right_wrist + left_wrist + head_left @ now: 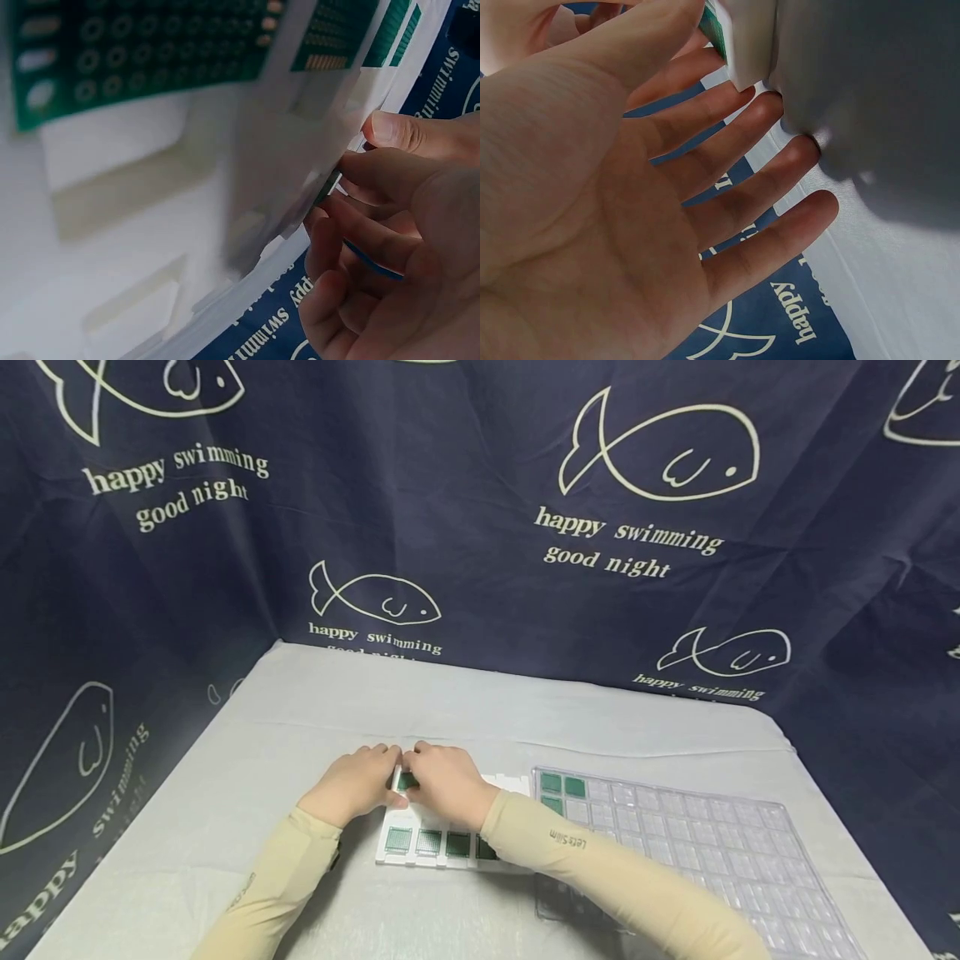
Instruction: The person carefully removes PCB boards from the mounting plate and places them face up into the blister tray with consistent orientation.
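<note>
A white slotted tray (pixel 400 862) lies on the table, with several green perforated circuit boards (pixel 429 842) along its near row. My right hand (pixel 450 785) reaches over its far left corner. There it pinches a green circuit board (pixel 330 187) between thumb and fingers; only the board's edge shows. At the tray's left end is my left hand (pixel 358 785), its thumb toward the far-left slot. In the left wrist view its fingers (pixel 757 214) extend fairly straight, with fingertips at the tray's edge. Both hands partly hide the far row.
To the right stands a clear plastic compartment tray (pixel 667 827), with green boards (pixel 551 782) in its far left compartments. My right forearm crosses above its near left part. A pale cloth covers the table (pixel 300 710), and dark blue fish-print curtains (pixel 480 527) hang around it.
</note>
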Tool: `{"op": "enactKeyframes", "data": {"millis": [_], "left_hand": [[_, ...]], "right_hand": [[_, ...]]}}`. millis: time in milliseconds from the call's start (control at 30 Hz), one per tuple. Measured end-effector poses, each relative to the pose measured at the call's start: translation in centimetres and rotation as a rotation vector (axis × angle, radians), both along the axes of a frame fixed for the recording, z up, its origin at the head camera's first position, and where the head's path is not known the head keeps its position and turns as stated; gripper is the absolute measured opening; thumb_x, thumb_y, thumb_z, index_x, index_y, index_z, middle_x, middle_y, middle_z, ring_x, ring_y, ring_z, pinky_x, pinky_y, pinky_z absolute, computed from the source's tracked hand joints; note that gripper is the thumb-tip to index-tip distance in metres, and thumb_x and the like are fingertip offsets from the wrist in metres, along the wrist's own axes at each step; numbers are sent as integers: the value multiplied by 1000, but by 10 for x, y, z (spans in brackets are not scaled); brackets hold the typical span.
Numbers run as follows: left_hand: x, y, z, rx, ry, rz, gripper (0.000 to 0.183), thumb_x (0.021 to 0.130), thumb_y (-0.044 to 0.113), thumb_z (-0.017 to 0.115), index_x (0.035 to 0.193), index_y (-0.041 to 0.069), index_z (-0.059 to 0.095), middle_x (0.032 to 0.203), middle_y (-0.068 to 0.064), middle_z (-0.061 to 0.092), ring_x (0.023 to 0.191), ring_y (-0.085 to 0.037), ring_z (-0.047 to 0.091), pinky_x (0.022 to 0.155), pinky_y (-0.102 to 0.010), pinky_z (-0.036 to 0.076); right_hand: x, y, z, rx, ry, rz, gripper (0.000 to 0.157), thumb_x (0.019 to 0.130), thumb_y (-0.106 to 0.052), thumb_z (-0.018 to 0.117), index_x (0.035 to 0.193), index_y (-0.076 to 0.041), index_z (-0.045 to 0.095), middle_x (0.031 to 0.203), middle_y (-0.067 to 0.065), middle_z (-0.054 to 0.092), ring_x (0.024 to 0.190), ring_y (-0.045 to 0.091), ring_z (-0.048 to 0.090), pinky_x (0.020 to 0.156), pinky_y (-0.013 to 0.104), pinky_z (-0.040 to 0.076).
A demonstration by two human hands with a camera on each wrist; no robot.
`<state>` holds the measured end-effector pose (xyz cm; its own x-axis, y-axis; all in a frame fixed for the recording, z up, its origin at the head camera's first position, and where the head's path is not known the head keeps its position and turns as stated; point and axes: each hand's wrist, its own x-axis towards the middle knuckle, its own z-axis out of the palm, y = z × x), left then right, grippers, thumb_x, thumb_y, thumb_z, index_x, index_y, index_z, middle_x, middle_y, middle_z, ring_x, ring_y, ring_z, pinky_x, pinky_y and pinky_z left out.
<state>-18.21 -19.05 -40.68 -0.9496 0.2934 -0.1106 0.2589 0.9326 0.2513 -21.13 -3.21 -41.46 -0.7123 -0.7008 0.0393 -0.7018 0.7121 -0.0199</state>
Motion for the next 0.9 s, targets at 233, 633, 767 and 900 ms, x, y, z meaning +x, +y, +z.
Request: {"op": "enactKeyframes", "data": {"millis": [233,633,767,900], "left_hand": [[-1,1,0,0,-7,4,56,78,38,85,115,4,61,104,-12,68,94,-30,63,80,-49,56],[1,0,-1,6,-17,10,50,78,35,85,109,6,60,94,-7,63,87,-26,59,74,-45,53],[2,0,0,2,-21,9,54,78,36,85,115,4,61,100,-10,65,91,-28,61,78,-47,55],[1,0,1,6,-16,8,53,78,35,85,114,3,61,98,-10,65,90,-28,61,78,-47,55]], "right_hand": [[1,4,8,-30,-40,-25,34,88,-30,80,118,-16,72,106,0,71,86,14,69,69,27,58],[4,14,9,-27,-46,-5,30,88,-28,79,115,-17,73,106,-1,70,81,12,69,63,26,57],[5,15,10,-31,-78,16,29,88,-27,80,115,-18,73,107,-3,70,79,9,65,62,24,55],[5,17,13,-35,-75,17,29,88,-27,80,115,-18,73,107,-4,70,79,8,65,65,25,56]]}}
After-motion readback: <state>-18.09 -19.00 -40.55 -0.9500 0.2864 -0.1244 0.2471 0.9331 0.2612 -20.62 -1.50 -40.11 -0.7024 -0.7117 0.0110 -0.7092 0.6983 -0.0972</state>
